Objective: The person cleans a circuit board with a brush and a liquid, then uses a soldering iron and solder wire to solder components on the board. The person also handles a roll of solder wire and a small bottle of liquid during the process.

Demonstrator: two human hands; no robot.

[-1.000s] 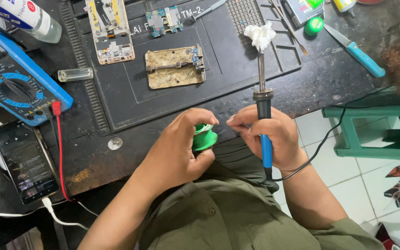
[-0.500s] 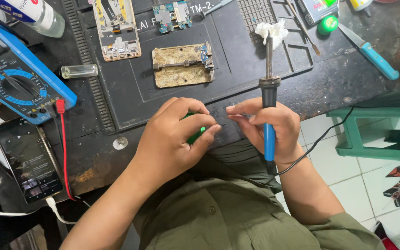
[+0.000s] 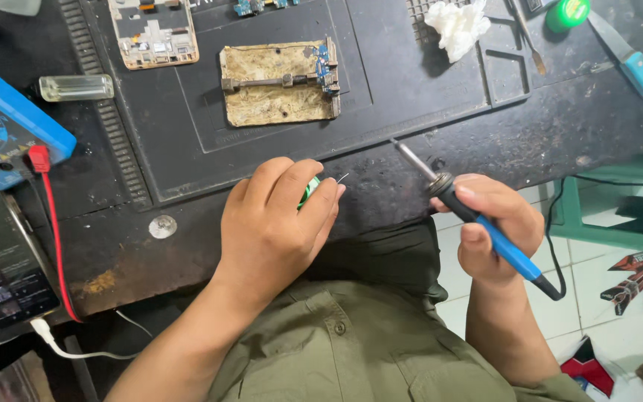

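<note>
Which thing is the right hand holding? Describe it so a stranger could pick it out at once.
Start at the black work mat and come down to its front edge. There the right hand grips a soldering iron. Its blue handle, thin metal tip and trailing black cord set it apart.

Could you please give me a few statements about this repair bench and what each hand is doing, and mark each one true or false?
1. The right hand holds a blue-handled soldering iron. True.
2. The iron's tip rests on the circuit board holder. False: the tip is apart from it, above the mat's near edge.
3. The left hand grips a green solder spool, with a short wire end sticking out. True.
4. The white tissue wad is wrapped round the iron's tip. False: it lies on the black work mat, far from the tip.
5. A red lead runs from the blue multimeter. True.
</note>
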